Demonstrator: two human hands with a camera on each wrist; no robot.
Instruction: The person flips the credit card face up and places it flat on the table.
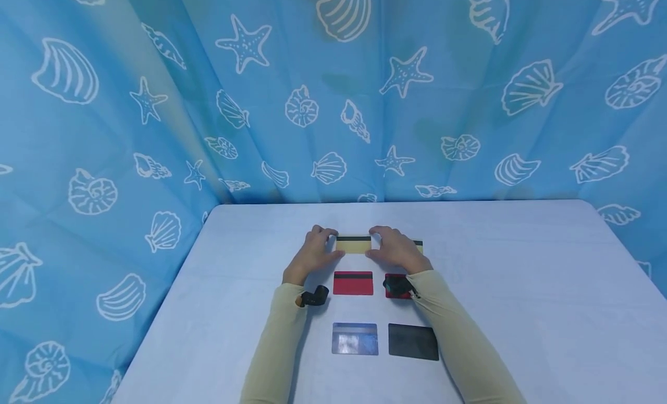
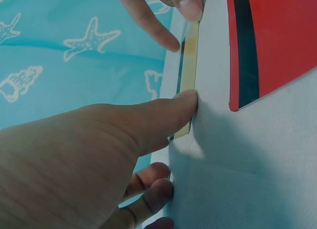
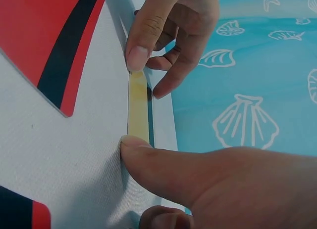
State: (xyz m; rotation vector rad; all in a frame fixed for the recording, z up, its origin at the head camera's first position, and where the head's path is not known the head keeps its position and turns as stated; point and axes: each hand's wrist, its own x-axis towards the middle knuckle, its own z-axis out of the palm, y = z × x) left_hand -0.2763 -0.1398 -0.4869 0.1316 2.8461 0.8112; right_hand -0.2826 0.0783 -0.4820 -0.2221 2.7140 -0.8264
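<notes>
A yellow card with a dark stripe (image 1: 354,246) lies flat on the white table, its stripe along the far side. My left hand (image 1: 314,250) pinches its left end, thumb on the near edge and index finger at the far edge. At the right end my right hand (image 1: 393,248) grips it the same way. In the left wrist view the left thumb (image 2: 183,108) presses the card's near edge. The right thumb (image 3: 136,142) does likewise in the right wrist view. Another yellow card (image 1: 419,247) shows behind my right hand, mostly hidden.
Nearer me lies a red card with a black stripe (image 1: 353,284), beside a second red card (image 1: 398,297) partly covered by the right wrist camera. Closest are a bluish card (image 1: 355,341) and a black card (image 1: 413,341). A blue seashell curtain (image 1: 333,132) hangs behind the table.
</notes>
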